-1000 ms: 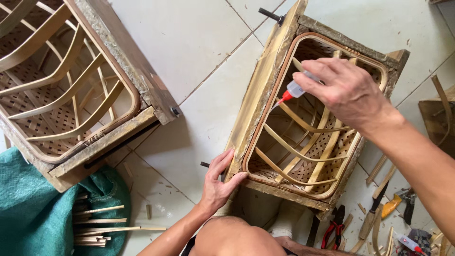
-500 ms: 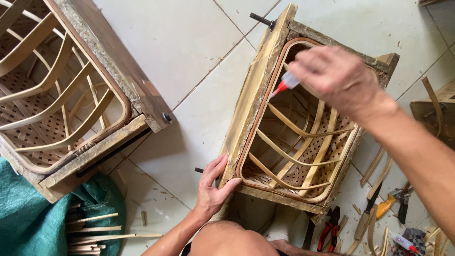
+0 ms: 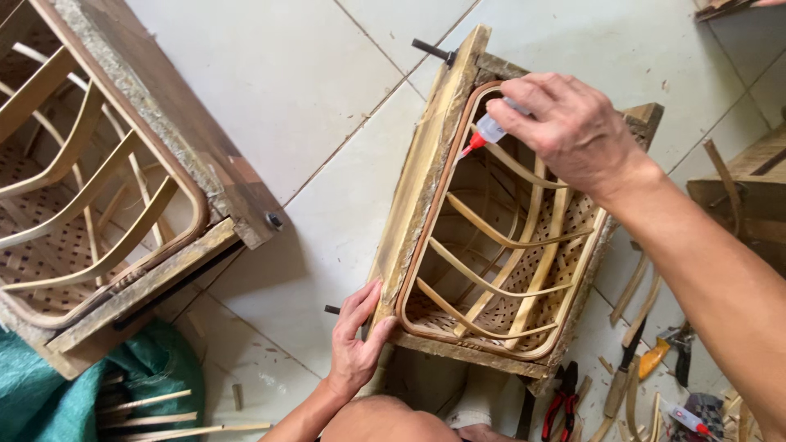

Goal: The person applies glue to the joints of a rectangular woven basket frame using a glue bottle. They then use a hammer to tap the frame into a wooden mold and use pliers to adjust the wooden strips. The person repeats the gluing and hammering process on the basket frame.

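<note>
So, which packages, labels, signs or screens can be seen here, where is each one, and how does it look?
Small glue tube: in the right hand, over the upper rim of the wooden mould; pale body, red nozzle.
Second small tube: on the floor, bottom right among the tools; white with a red tip.
No signs or screens in view.

This is a small workshop where baskets are made by hand. Work happens on a pale tiled floor [image 3: 311,90]. Two wooden frames [image 3: 426,180] hold half-made woven baskets [image 3: 508,270]. Thin bamboo strips [image 3: 155,409] lie by a green cloth [image 3: 49,393]. Red pliers [image 3: 561,405] and a knife [image 3: 626,372] lie among wood scraps.
</note>
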